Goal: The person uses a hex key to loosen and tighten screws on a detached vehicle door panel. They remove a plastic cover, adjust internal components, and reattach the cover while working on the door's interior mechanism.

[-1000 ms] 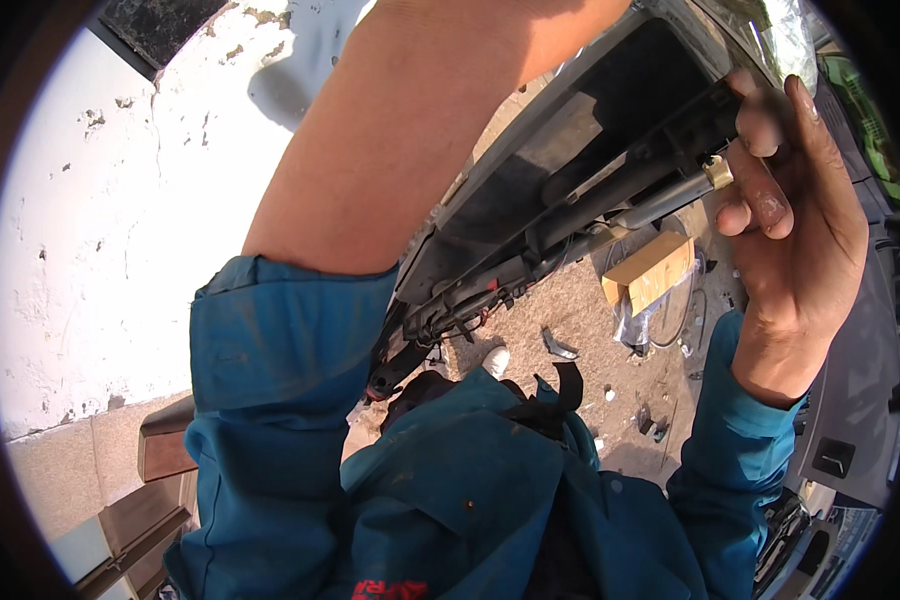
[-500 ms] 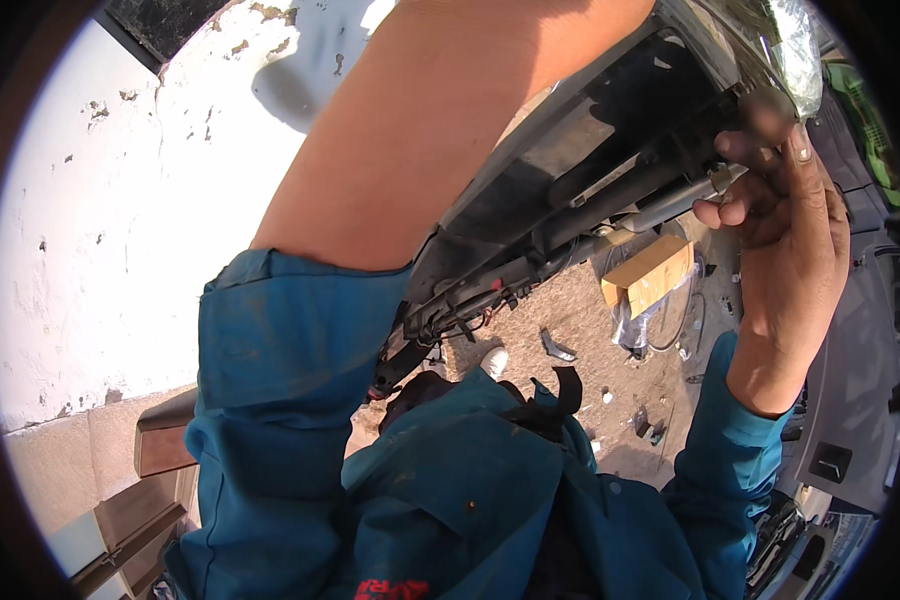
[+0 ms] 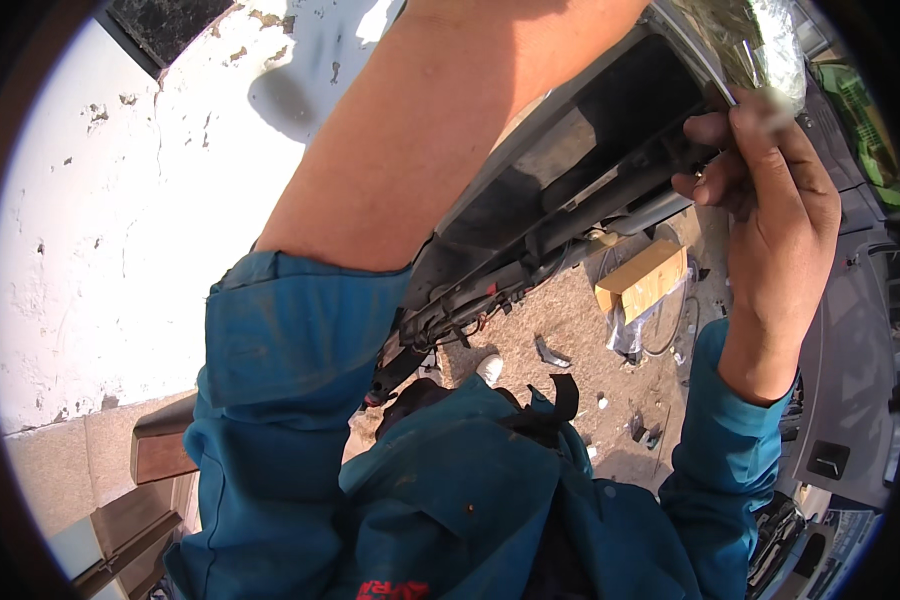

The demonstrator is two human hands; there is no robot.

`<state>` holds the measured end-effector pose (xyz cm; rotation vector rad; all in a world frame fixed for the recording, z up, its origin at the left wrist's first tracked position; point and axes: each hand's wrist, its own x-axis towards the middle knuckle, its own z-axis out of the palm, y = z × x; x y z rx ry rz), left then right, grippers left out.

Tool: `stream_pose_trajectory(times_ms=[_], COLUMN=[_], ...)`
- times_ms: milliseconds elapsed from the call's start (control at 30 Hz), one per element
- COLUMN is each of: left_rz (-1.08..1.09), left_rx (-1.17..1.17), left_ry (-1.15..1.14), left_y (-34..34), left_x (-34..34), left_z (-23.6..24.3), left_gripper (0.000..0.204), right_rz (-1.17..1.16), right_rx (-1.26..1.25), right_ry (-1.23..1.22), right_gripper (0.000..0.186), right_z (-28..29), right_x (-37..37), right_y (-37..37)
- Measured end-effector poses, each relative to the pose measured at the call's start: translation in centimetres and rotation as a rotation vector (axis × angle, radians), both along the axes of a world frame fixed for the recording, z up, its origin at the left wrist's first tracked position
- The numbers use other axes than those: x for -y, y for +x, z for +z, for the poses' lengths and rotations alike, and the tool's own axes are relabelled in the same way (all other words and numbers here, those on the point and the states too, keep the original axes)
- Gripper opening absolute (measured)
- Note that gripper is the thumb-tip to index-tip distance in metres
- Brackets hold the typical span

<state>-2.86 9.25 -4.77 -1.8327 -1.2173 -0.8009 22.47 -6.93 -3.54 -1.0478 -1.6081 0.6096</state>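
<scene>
My left forearm (image 3: 420, 140), in a rolled teal sleeve (image 3: 305, 330), reaches up across the view, and its hand is beyond the top edge. At the upper right my right hand (image 3: 775, 200) has its fingers curled, with thumb and fingertips brought together at the end of a thin silver strip or rod (image 3: 705, 68). A blurred patch covers the fingertips, so what they pinch is not clear. Just left of this hand runs a large black vehicle part (image 3: 625, 110), which looks like a bumper or front frame, with tubes, brackets and wiring (image 3: 480, 300) along its lower side.
Crinkled clear plastic wrap (image 3: 778, 50) hangs above the right hand. A cardboard box (image 3: 642, 280) and a dark curved fragment (image 3: 550, 352) lie on the dirt floor. A grey vehicle panel (image 3: 855, 370) stands at right, a white peeling wall (image 3: 120, 230) at left.
My right hand has shifted slightly left, and its fingertips have moved onto the end of the silver strip or rod. The left forearm has hardly moved.
</scene>
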Motion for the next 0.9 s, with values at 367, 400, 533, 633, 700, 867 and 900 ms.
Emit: stream_pose_trajectory(times_ms=[367, 400, 533, 633, 700, 867, 900], left_rz=[0.003, 0.022, 0.012, -0.006, -0.008, -0.038, -0.040], left_rx=[-0.027, -0.032, -0.008, -0.003, 0.004, 0.030, 0.037], left_ry=[-0.027, -0.022, -0.047, -0.057, -0.046, -0.026, -0.023], left_y=[-0.7, -0.7, -0.3, -0.6, -0.8, -0.6, -0.7], left_x=[-1.0, -1.2, -1.1, -0.9, -0.9, -0.8, -0.8], left_z=[-0.2, -0.2, -0.2, 0.0, 0.0, -0.1, -0.2], left_gripper=[0.005, 0.004, 0.002, 0.002, 0.005, 0.013, 0.015], right_rz=[0.014, 0.121, 0.365, 0.229, 0.132, -0.420, -0.421], right_rx=[-0.008, -0.237, -0.542, -0.321, -0.114, 0.890, 0.905], right_ry=[-0.045, -0.214, -0.361, -0.245, -0.112, 0.626, 0.663], right_gripper=[0.045, 0.051, 0.061, 0.049, 0.035, 0.022, 0.023], right_z=[0.1, 0.4, 0.5, 1.4, 0.7, -0.5, -0.1], right_x=[1.7, 1.8, 0.9, 1.0, 0.6, -0.3, -0.4], right_y=[0.2, 0.3, -0.2, -0.9, -0.5, 0.9, 1.1])
